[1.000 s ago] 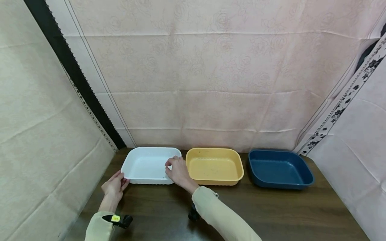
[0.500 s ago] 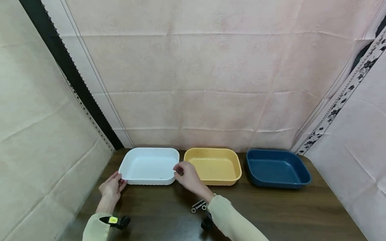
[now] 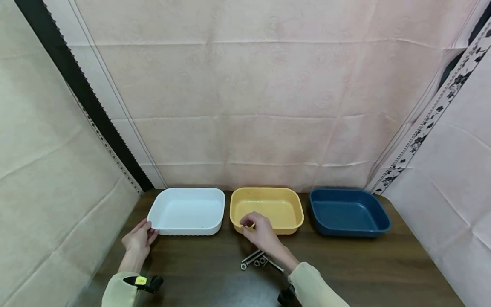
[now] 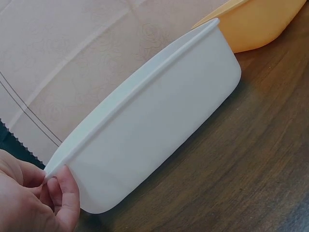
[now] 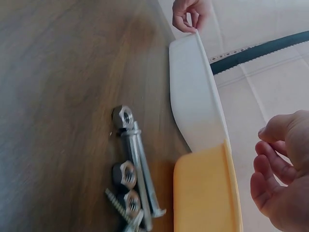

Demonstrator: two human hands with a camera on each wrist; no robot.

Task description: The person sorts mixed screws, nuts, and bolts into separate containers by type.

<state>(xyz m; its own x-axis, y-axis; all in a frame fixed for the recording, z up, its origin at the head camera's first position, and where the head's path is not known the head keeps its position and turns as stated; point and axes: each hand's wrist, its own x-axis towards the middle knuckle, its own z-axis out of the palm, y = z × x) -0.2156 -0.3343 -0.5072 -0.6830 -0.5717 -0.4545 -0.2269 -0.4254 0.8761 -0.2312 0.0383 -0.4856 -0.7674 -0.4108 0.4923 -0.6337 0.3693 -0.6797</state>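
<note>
Smooth plastic tray (image 4: 145, 116), shiny metal bolts (image 5: 148, 179)

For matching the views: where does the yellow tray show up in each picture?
Head: just right of centre, below the middle, the yellow tray stands between the white tray and the blue tray.
Left wrist: top right corner, cut off by the frame, past the white tray's far end.
Right wrist: bottom, right of centre, cut off below.
Shared landmark: the white tray, its rim held by the left hand.

The wood-grained bench (image 3: 192, 273) carries a white tray (image 3: 186, 211), yellow tray (image 3: 281, 209) and blue tray (image 3: 347, 213) in a row; before the yellow tray lies a small heap of metal bolts (image 3: 252, 257) and nuts (image 5: 126, 175).
</note>
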